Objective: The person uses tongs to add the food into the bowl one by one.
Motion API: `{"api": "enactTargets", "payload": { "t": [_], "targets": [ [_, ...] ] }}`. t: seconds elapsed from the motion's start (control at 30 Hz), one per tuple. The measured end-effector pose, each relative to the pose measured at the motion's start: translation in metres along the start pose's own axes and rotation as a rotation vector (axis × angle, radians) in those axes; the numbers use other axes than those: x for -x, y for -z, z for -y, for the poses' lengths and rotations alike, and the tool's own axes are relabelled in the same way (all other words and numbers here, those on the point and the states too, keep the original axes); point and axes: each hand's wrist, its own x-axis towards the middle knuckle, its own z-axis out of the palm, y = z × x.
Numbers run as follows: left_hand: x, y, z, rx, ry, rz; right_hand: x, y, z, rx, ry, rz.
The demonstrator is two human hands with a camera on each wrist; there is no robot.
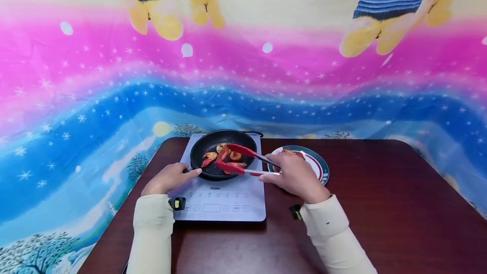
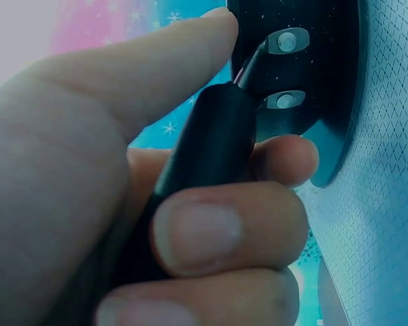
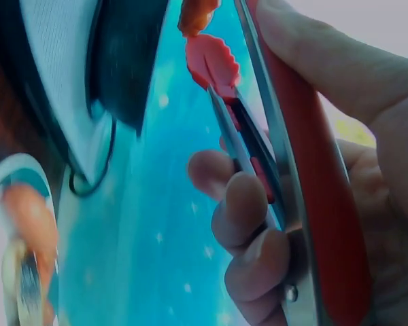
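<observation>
My left hand (image 1: 171, 179) grips the black handle (image 2: 211, 136) of a dark frying pan (image 1: 201, 145), with the fingers curled round it in the left wrist view. Reddish-orange pieces that look like shrimp (image 1: 209, 158) lie in the pan, along with a pale round slice (image 1: 221, 147). My right hand (image 1: 296, 176) holds metal tongs with red tips (image 1: 243, 150) over the pan, their arms spread apart. A reddish piece (image 1: 223, 155) shows between the tips; whether they pinch it I cannot tell. In the right wrist view, an orange piece (image 3: 197, 15) appears beside one red tip (image 3: 214, 61).
Under the pan is a silver induction cooker (image 1: 217, 212) with a cord at its back. To its right stands a dark-rimmed plate (image 1: 324, 170) with reddish food, partly covered by my right hand. A patterned cloth (image 1: 266, 75) hangs behind the brown table (image 1: 380, 206).
</observation>
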Motion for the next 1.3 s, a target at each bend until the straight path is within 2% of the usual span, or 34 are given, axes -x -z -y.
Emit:
{"api": "enactTargets", "payload": {
  "t": [0.17, 0.33, 0.83, 0.93, 1.07, 1.3],
  "targets": [
    [0.002, 0.0, -0.001, -0.009, 0.001, -0.014, -0.012, -0.013, 0.016, -0.022, -0.07, 0.055],
    [0.002, 0.001, -0.002, -0.017, 0.007, -0.018, -0.019, -0.018, 0.019, -0.052, -0.118, 0.102],
    [0.003, 0.0, -0.005, -0.024, 0.012, -0.018, -0.016, -0.015, 0.015, -0.065, -0.132, 0.11],
    [0.003, 0.001, -0.005, -0.027, 0.006, -0.021, -0.013, -0.007, 0.01, -0.053, -0.111, 0.094],
    [0.001, 0.001, -0.005, -0.014, 0.004, -0.009, -0.005, 0.012, -0.002, -0.075, -0.103, 0.087],
    [-0.001, 0.001, -0.003, -0.013, 0.013, 0.002, 0.014, 0.045, -0.036, -0.154, -0.17, 0.072]
  ]
}}
